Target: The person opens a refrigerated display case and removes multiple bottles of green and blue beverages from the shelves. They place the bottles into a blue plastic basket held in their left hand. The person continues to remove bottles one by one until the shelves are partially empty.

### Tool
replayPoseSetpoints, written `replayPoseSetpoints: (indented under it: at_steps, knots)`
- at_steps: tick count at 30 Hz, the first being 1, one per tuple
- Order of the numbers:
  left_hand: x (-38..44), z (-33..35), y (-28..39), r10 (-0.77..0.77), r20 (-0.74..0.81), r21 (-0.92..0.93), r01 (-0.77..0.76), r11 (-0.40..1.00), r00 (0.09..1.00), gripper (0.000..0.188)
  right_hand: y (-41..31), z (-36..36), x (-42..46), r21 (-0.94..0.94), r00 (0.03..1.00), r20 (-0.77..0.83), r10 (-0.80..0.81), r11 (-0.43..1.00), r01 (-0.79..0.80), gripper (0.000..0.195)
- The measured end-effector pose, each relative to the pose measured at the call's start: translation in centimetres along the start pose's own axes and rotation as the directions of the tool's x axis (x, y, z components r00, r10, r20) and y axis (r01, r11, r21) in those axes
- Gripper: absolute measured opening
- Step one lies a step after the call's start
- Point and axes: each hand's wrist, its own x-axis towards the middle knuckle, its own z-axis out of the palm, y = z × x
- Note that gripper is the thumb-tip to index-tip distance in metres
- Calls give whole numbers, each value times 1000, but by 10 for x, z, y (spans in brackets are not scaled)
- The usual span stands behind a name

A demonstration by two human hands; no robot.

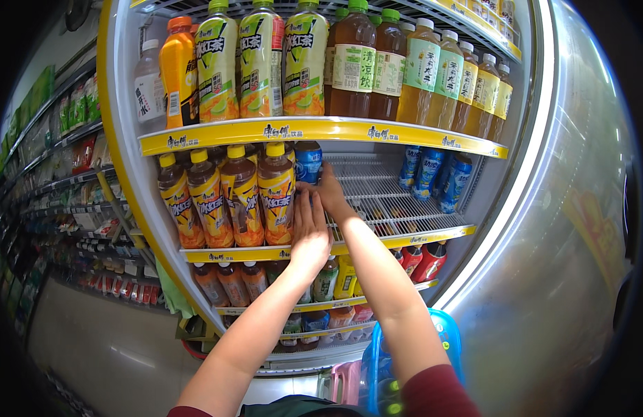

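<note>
On the middle shelf of an upright drinks cooler, my left hand (312, 221) lies flat along the right side of a yellow-capped iced tea bottle (276, 200), fingers stretched. It appears to hold nothing. My right hand (332, 190) reaches deeper, beside a blue-wrapped bottle (308, 162) that stands behind the front row. Its fingers are partly hidden, so I cannot tell whether they grip that bottle. More yellow-capped iced tea bottles (206, 200) stand in rows to the left. The white wire shelf (384, 182) stretches to the right of my hands.
Several blue bottles (431, 174) stand at the shelf's right end. Larger bottles (305, 62) fill the shelf above, with a yellow price rail (326, 130) along its edge. A blue plastic basket (454, 333) with bottles sits below my right arm. The cooler door (550, 260) is at right.
</note>
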Motion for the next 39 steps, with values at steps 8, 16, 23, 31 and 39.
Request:
replayPoseSetpoints:
  at_steps: [8, 16, 23, 31, 39]
  knots:
    - [-7, -16, 9, -72, -25, -262, 63, 963, 997, 84, -29, -55, -48, -320, 1000, 7, -8, 948, 10, 64]
    - [-18, -80, 72, 89, -130, -837, -158, 523, 987, 90, -83, -158, -168, -348, 915, -112, -389, 877, 330, 69]
    - [-55, -83, 136, 178, 434, -832, 318, 454, 883, 84, -80, -211, -305, -352, 963, 3, 269, 902, -251, 65]
    - [-126, 20, 164, 306, 662, -678, 371, 635, 685, 76, 19, -202, -408, -259, 790, -28, 612, 759, -597, 64]
    - [-153, 53, 182, 329, 714, -578, 254, 776, 618, 76, 80, -183, -442, -140, 804, -104, 585, 792, -594, 75]
